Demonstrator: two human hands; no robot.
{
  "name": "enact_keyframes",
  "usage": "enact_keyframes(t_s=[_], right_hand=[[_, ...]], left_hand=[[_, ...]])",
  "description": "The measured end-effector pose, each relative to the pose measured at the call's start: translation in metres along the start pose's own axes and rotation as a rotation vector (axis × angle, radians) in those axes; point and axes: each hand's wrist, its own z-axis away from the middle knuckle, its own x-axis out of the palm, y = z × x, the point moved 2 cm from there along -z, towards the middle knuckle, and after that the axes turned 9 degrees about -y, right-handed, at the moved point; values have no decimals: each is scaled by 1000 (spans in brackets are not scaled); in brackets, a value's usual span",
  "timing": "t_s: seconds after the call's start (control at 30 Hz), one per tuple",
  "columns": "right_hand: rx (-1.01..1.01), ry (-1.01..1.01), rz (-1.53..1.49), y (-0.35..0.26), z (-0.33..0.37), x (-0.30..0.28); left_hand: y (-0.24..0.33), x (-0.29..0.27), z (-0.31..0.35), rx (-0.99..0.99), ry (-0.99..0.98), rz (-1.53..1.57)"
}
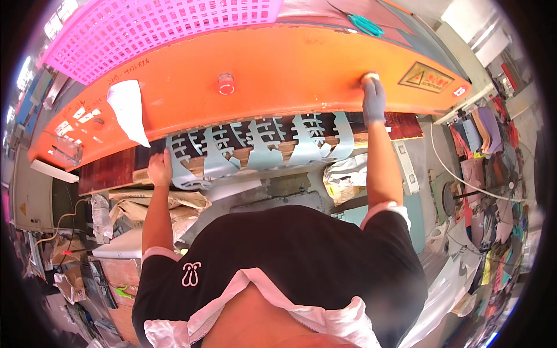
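Observation:
My right hand, in a grey glove, is raised to the right part of an orange machine beam. Its fingers are pressed together against a small pale push button. Lower down at the left, my bare left hand is closed at the front edge of a dark red wooden board. It is beside the left end of a light blue cut-out sheet; what its fingers hold is hidden. The sheet is full of comb-like openings and droops over the board's front edge, under the beam.
A pink plastic basket and teal-handled scissors lie above the beam. A red stop button and a white paper piece are on its front. Crumpled brown paper lies below the board. Stacked coloured scraps stand at right.

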Motion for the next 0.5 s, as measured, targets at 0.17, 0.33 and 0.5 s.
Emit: enact_keyframes(t_s=[0.17,0.33,0.5], right_hand=[[120,-101,770,83,101,-21],[2,-242,983,119,95,-24],[-13,-212,1028,121,92,-28]], left_hand=[[3,1,-2,-47,14,0],[10,-9,-7,-127,-70,-73],[9,-6,-7,-80,-40,-92]])
